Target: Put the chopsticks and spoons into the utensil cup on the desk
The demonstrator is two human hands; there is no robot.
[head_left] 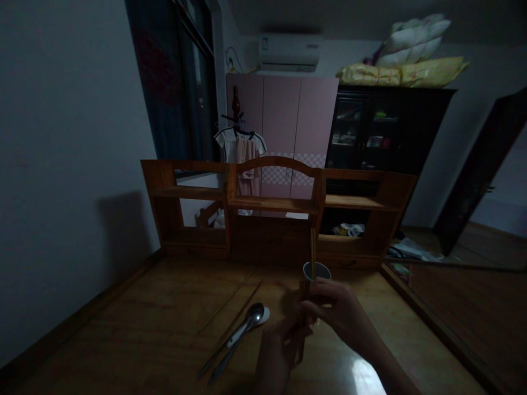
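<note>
Both my hands are low in the middle of the head view, over a wooden desk [135,323]. My right hand [335,310] is closed around wooden chopsticks [313,252] that stand nearly upright in front of a small white cup [317,270]. Below and to the left of it, my left hand [278,351] is curled near the lower end of the chopsticks; the dim light hides whether it grips them. Left of my hands lie a metal spoon [247,323], a white spoon [259,318] and more chopsticks [228,310], flat on the desk.
A wooden shelf unit [272,206] stands along the desk's far edge. Behind it are a pink wardrobe [296,120], a dark cabinet [391,131] with bags on top, clothes on hangers [241,145] and an air conditioner [290,52]. A wall runs along the left.
</note>
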